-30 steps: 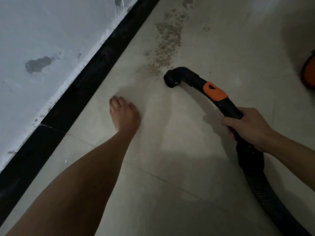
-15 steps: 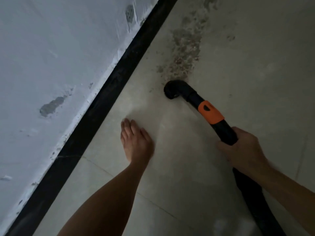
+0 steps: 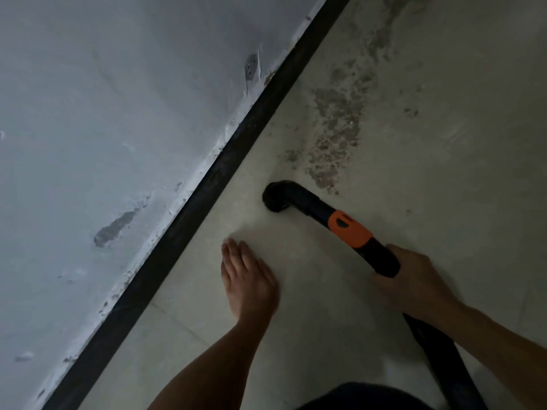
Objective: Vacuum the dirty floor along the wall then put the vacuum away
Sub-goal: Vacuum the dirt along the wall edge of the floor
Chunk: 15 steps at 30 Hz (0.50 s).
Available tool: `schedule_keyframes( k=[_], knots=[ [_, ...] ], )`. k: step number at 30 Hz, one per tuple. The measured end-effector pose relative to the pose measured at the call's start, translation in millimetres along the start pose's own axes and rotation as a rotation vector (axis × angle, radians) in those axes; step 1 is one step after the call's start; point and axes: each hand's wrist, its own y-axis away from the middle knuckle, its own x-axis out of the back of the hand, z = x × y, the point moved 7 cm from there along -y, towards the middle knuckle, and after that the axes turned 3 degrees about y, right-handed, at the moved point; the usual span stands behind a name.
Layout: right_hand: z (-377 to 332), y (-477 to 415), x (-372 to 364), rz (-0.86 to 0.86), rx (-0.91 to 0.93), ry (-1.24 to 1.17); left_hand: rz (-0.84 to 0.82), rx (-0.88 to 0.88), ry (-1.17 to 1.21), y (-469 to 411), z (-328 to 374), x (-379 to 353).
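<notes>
Here your right hand [image 3: 414, 281] clamps its fingers round the black, orange-collared vacuum wand [image 3: 340, 223]; your left hand [image 3: 248, 279] lies flat on the pale floor [image 3: 444, 179], fingers together.

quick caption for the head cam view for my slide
Right hand grips the vacuum wand, its nozzle at the near end of the dirt streak along the wall

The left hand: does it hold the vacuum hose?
No, the left hand lies flat on the floor, apart from the vacuum hose, which only the right hand grips.
</notes>
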Motion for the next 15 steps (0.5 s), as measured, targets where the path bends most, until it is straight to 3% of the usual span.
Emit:
schedule_keyframes(
  k=[3,9,15],
  knots=[
    [-5.7,-19.0,8.7,0.026,0.002,0.006,-0.027,-0.012,-0.018,0.2,1.7,-0.6],
    [-62.4,-87.0,-1.9,0.164,0.066,-0.205,-0.004,-0.043,-0.003,0.1,1.4,1.9],
    [-74.4,-49.5,-42.3,0.058,0.168,-0.152,0.004,-0.049,0.057,2.2,4.7,5.7]
  ],
)
